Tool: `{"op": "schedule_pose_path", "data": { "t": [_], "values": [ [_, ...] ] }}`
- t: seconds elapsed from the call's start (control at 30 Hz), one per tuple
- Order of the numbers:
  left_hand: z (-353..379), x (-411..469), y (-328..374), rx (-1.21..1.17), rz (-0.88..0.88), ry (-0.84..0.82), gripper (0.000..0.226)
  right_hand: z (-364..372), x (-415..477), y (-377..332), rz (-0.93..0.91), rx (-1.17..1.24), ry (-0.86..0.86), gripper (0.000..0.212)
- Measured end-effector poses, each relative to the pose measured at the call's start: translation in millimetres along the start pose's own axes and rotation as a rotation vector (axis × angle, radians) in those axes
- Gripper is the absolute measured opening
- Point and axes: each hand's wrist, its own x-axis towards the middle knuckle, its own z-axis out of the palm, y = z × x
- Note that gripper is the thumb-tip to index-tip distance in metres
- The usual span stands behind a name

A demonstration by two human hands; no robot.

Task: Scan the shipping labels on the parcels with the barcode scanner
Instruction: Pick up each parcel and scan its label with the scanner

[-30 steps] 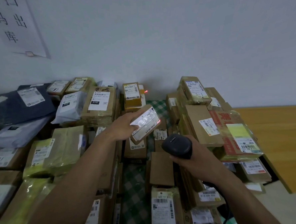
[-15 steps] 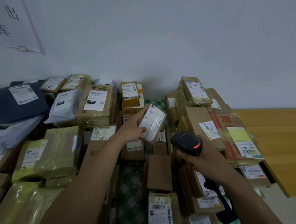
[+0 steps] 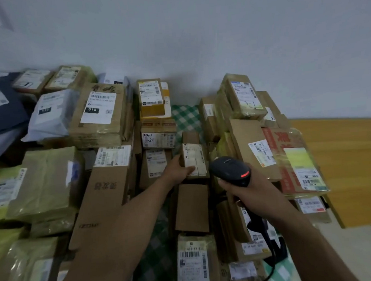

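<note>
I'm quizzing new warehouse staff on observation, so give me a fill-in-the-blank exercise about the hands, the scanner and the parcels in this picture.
1. The right hand grips the barcode scanner, whose small light glows ____.
2. The left hand holds a small parcel, with its thumb lying on the white ____.
3. The checked cloth under the parcels is white and ____.

Missing words: red; label; green.
</note>
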Motion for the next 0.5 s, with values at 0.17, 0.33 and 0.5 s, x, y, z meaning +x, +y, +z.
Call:
{"op": "schedule_pose_path", "data": {
  "t": [0.17, 0.33, 0.5],
  "values": [
    [6.3, 3.7, -14.4, 0.007, -0.082, 0.003, 0.049, 5.4, 6.8, -10.0, 0.016, 0.018, -0.026, 0.035],
    [4.4, -2.8, -22.2, -0.022, -0.108, 0.107, 0.037, 17.4, 9.5, -12.8, 0.028, 0.004, -0.019, 0.045],
    [-11.8, -11.3, -62.1, 0.179, -0.139, 0.526, 0.051, 23.3, 9.1, -15.4, 0.012, -0.022, -0.047, 0.033]
  ]
}}
